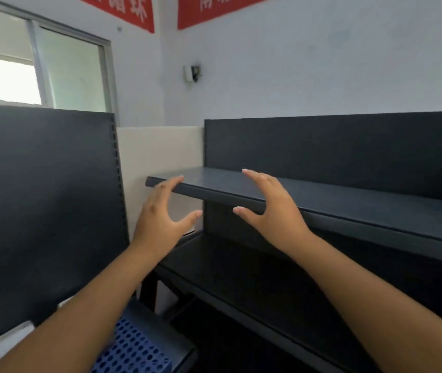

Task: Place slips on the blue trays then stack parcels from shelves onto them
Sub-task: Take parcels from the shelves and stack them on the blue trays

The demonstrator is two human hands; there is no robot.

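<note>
Both hands empty and spread wide — left hand (pixel 160 219) and right hand (pixel 271 211) at the bare top shelf (pixel 349 195), no parcel visible, blue tray (pixel 134 348) near-left below — look elsewhere before grabbing.

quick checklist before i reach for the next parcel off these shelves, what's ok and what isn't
1. Left hand free to grab: ok, open and holding nothing.
2. Right hand free: ok, open, fingers spread in front of the upper shelf.
3. Parcel on upper shelf: not ok, the visible part is bare.
4. Parcel on lower shelf: not ok, none seen; its right part is hidden by the arm.
5. Blue tray within view: ok, at lower left.
6. Slip on the tray: cannot tell, tray mostly hidden.
</note>
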